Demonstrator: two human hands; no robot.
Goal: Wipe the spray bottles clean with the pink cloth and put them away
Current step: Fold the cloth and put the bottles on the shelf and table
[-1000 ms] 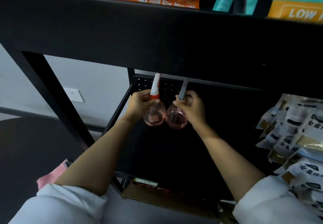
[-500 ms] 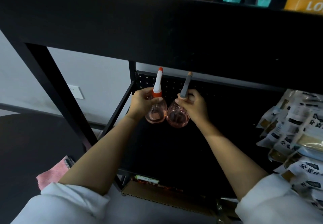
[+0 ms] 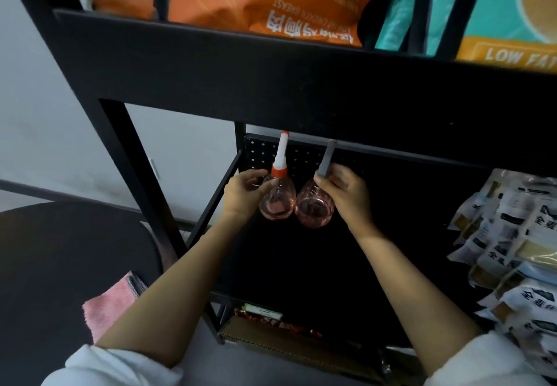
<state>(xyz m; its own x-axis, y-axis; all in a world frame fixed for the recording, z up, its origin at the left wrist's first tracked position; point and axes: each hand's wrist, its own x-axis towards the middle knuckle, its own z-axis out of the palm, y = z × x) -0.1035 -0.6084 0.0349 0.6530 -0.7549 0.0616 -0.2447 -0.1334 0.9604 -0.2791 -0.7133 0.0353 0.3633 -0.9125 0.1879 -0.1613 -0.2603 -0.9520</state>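
Two round, see-through pink spray bottles are side by side in the black metal shelf (image 3: 301, 84). The left hand (image 3: 244, 195) grips the white-nozzle bottle (image 3: 277, 201), and the right hand (image 3: 346, 195) grips the grey-nozzle bottle (image 3: 313, 209). The fluffy pink cloth (image 3: 108, 310) lies on the dark desk (image 3: 45, 265).

two bottles (image 3: 297, 203) side by side on shelf (image 3: 301, 265), cloth (image 3: 110, 304) left

Bare forearms on show here; well back from the left hand (image 3: 244, 194) a soft white fabric sleeve (image 3: 111, 366) bunches, and a matching white sleeve (image 3: 488, 361) sits behind the right hand (image 3: 346, 195).
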